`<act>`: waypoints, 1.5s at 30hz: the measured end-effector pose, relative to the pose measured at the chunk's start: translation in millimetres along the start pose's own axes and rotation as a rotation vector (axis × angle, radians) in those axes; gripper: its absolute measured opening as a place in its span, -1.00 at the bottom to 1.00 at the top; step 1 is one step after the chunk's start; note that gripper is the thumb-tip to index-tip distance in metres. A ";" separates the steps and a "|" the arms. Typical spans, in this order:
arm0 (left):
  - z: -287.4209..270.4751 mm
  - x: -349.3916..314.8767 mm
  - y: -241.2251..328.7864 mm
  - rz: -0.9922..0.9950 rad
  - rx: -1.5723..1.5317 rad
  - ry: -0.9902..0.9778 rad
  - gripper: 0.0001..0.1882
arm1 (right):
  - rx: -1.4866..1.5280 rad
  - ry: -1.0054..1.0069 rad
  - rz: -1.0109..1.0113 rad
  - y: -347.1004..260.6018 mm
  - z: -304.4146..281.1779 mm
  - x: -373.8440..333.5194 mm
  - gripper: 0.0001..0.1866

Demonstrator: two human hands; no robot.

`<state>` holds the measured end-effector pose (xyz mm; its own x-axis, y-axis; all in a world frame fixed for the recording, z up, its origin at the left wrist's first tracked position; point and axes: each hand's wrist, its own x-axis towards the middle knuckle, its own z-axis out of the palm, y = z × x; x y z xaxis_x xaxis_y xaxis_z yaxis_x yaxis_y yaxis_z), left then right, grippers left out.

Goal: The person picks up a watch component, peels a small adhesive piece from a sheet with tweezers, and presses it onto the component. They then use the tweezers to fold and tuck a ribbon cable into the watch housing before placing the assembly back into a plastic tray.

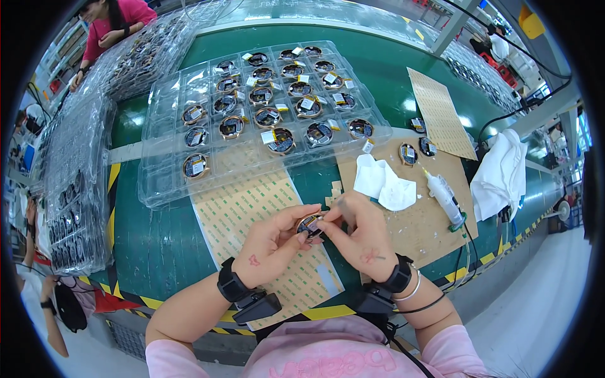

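Note:
My left hand [272,242] and my right hand [360,236] meet over the sheet of sticker labels [249,211] and together pinch one small round disc part [309,224] with a copper rim and a dark face. The right hand also carries a thin grey tool [342,205] between its fingers, its tip near the disc. Both wrists wear black bands. Just beyond the hands lies a clear plastic tray [165,183] with several round disc parts in its pockets.
A brown cardboard mat [435,189] on the right holds a white cloth [383,181], a small glue bottle [444,196] and two loose discs [408,154]. A perforated brown sheet [441,116] lies farther back. Stacked clear trays [75,183] line the left. Another person in red [110,25] works at far left.

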<state>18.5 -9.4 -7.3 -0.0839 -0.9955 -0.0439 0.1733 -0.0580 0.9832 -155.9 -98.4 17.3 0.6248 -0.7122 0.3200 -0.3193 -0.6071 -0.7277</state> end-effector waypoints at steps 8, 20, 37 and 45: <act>5.0 0.1 8.3 0.049 -0.093 -0.008 -0.54 | 0.303 -0.195 0.351 -4.2 -8.4 -0.1 -0.81; 1.3 -0.3 8.1 0.010 -0.092 0.008 -0.63 | 0.302 -0.180 0.261 -10.3 -7.3 -4.4 -0.84; 4.8 -0.3 8.1 0.040 -0.207 0.010 -0.63 | 0.294 -0.086 0.214 -11.2 -1.8 -10.2 -0.84; 3.5 -1.1 9.2 0.008 -0.165 0.039 -0.65 | 0.252 -0.076 0.123 -8.6 0.6 -11.1 -0.84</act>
<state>16.8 -8.5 2.4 -0.0442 -0.9980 -0.0461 0.3326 -0.0582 0.9413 -159.7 -85.1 19.6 0.6472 -0.7406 0.1807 -0.2149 -0.4046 -0.8889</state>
